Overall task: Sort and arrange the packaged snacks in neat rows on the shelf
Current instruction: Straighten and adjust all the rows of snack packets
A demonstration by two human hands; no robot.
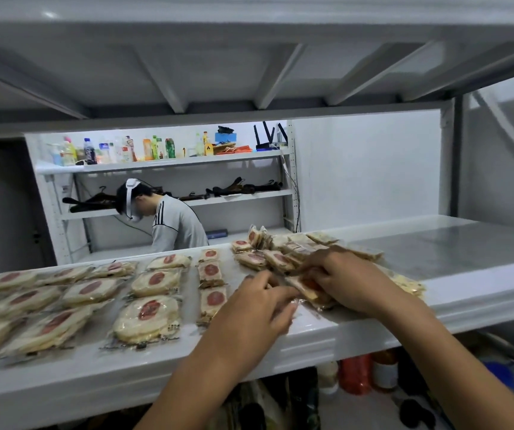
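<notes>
Right fingers [313, 271] curled down over a small packet [308, 289], red spot showing; firm hold, right hand [347, 279] arched above it. Left fingers [280, 295] bent, tips at the same packet's near-left wrapper edge; pinching or only touching, cannot tell. Left hand [254, 305] lies just beside the right, low over the shelf [317, 328].

The packet sits near the shelf's front edge, right of centre. Behind the hands is a loose heap [265, 254] of similar small packets, some on edge, some overlapping. Pale packets [409, 285] lie past the right wrist.

Left of the hands, a column of square packets [211, 274] runs front to back. Further left, round packets [153, 282] lie in rough rows, several stacked.

Background: a person [176, 226] in a grey top wearing a head rig, bent forward; bottles [119, 150] on a far shelf.
</notes>
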